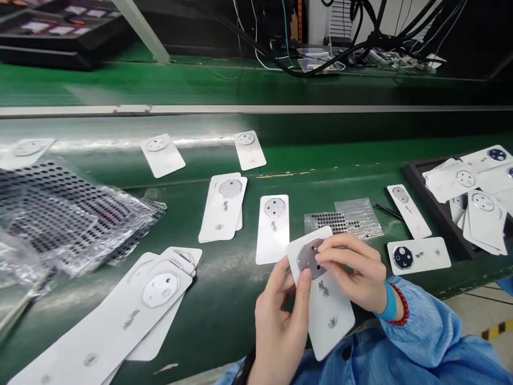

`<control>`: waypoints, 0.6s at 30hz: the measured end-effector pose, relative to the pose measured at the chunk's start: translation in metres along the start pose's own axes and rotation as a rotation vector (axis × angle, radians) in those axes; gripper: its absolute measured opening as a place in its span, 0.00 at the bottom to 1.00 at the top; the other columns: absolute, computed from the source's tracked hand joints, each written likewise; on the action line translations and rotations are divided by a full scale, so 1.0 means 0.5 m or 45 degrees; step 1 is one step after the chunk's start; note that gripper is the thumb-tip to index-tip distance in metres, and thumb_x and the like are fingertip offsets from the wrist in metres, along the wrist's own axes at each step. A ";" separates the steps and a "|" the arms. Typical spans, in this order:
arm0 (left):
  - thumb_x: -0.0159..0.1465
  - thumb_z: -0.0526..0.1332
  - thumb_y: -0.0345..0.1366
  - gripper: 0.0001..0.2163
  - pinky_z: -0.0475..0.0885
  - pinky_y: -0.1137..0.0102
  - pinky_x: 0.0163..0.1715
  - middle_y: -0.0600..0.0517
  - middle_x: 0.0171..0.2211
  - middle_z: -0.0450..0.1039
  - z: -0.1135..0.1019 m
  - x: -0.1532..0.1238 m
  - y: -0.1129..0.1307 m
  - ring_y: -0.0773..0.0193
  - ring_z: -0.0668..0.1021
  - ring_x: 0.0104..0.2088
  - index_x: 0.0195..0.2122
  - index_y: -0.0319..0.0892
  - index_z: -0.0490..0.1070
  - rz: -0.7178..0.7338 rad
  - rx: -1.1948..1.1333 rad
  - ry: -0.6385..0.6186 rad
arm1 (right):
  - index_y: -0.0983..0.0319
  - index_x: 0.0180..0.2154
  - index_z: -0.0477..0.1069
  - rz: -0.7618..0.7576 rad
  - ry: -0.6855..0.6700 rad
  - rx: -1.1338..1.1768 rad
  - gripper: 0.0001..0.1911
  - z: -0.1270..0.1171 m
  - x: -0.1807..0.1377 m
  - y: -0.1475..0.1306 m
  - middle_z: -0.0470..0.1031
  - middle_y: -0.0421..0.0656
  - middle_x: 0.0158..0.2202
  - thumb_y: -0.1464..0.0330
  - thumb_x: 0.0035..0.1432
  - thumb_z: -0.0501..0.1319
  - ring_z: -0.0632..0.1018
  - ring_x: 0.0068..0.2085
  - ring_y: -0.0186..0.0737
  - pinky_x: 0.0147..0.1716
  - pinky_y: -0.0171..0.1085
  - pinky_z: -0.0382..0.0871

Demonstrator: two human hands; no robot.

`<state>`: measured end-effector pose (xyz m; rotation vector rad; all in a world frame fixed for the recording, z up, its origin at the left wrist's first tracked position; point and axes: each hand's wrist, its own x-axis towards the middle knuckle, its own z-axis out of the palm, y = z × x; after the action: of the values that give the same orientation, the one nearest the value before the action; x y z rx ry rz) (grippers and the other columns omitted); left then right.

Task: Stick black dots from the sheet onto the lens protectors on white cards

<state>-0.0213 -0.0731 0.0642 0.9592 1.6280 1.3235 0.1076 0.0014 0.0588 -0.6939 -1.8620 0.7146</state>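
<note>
head view: landmark is the clear plastic sheet with black dots (356, 218). white rounded-rectangle panel with grey octagonal disc (332, 315) held just on its near side. left hand (282, 315): thumb and fingers closed on panel's left edge. right hand (355, 267): fingertips together at the disc; cannot tell whether they pinch anything. panel's lower end reaches across near edge of green table (224, 299). green surface separates sheet from black rectangular tray (441, 214), right of it. panel's long axis slants slightly, disc end pointing away from wearer, sheet-ward.
</note>
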 end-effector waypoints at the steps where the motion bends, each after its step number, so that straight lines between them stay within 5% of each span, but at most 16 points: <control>1: 0.64 0.62 0.40 0.11 0.71 0.80 0.17 0.54 0.25 0.79 0.004 -0.002 0.004 0.69 0.76 0.19 0.45 0.42 0.73 0.030 0.002 -0.002 | 0.58 0.41 0.77 0.027 0.038 -0.034 0.12 0.004 -0.003 -0.003 0.74 0.45 0.41 0.79 0.59 0.61 0.77 0.42 0.40 0.40 0.42 0.75; 8: 0.66 0.59 0.35 0.11 0.76 0.79 0.27 0.53 0.34 0.82 0.018 -0.008 0.014 0.67 0.82 0.29 0.49 0.45 0.73 0.209 0.068 0.007 | 0.55 0.37 0.79 0.233 0.132 -0.038 0.12 0.013 -0.019 -0.021 0.68 0.44 0.54 0.78 0.57 0.63 0.72 0.54 0.48 0.53 0.52 0.68; 14: 0.67 0.57 0.31 0.15 0.77 0.78 0.32 0.50 0.41 0.81 0.016 -0.013 -0.001 0.64 0.83 0.36 0.56 0.46 0.68 0.350 0.147 -0.044 | 0.53 0.37 0.79 0.163 0.148 -0.074 0.15 0.010 -0.022 -0.024 0.69 0.43 0.55 0.79 0.57 0.63 0.71 0.55 0.47 0.54 0.52 0.69; 18: 0.67 0.57 0.30 0.14 0.77 0.77 0.29 0.50 0.41 0.82 0.017 -0.013 0.000 0.63 0.84 0.35 0.54 0.45 0.69 0.385 0.171 -0.047 | 0.54 0.36 0.78 0.389 0.125 0.025 0.11 -0.002 -0.012 -0.029 0.66 0.42 0.57 0.76 0.55 0.66 0.69 0.58 0.48 0.59 0.52 0.63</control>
<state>-0.0109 -0.0759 0.0638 1.3451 1.6043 1.3969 0.1085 -0.0125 0.0662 -0.9965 -1.6747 0.8753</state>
